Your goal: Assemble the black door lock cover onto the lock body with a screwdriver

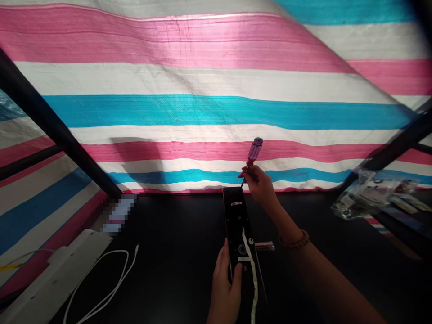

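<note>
A long black panel-like device (236,220) lies on the dark table, with a small label near its far end and a pale wrapped cable (251,270) running from its middle toward me. My left hand (227,283) grips the near left side, thumb on the top face and fingers along the edge. Above the far right corner, my right hand (258,182) pinches the shaft of a screwdriver (255,150) with a clear purplish-red handle. The screwdriver tilts, its tip down at the device's far end; whether it sits in a screw is too small to tell.
Right of the device lies a small pinkish shiny item (265,246). A white power strip (57,279) and a looped white cable (111,288) are at left. Clear plastic bags (371,193) lie at far right. A striped tarp (202,81) hangs behind the table.
</note>
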The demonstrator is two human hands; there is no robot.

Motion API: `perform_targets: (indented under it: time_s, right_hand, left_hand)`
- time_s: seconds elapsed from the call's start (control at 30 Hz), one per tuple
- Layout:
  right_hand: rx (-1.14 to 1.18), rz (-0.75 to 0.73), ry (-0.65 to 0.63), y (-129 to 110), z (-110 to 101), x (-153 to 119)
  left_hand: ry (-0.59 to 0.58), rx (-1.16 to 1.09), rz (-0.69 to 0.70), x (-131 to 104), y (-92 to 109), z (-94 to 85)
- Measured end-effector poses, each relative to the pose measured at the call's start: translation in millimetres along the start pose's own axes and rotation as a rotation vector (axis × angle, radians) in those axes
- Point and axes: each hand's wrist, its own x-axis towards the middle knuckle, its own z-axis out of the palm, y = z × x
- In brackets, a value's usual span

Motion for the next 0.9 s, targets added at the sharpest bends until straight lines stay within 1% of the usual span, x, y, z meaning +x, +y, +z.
perform_targets:
  time_s: [0.1, 0.23, 0.37, 0.47, 0.6, 0.7, 0.77, 0.9]
  right_hand:
    - [-0.039, -0.015, 0.051, -5, 4, -2]
    - [-0.018, -0.03, 0.099, -8, 7, -3]
    - [0.056, -0.003, 0.104, -8, 5, -6]
    - [0.025, -0.041, 0.081, -8, 3, -10]
    - [-0.022, -0.095, 0.102, -12, 1, -12]
    - [-0.031, -0.126, 0.092, -15, 2, -11]
    - [-0.033, -0.118, 0.093, -15, 2, -11]
    - [0.045, -0.044, 0.101, -13, 0, -13]
  left_hand:
    - [-0.004, 0.004, -0.006, 0, 0, -0.2]
    - [-0.014, -0.015, -0.033, -1, 1, -0.4]
    - [-0.009, -0.019, -0.028, -2, 0, -0.2]
    - [0.001, -0.02, -0.015, -1, -3, 0.6]
    - [0.022, -0.031, 0.014, -1, -5, 1.4]
    - [0.03, -0.032, 0.038, -1, -5, 1.2]
    - [0.03, -0.026, 0.036, 0, -5, 0.6]
    - [0.021, -0.008, 0.028, 1, -5, -0.5]
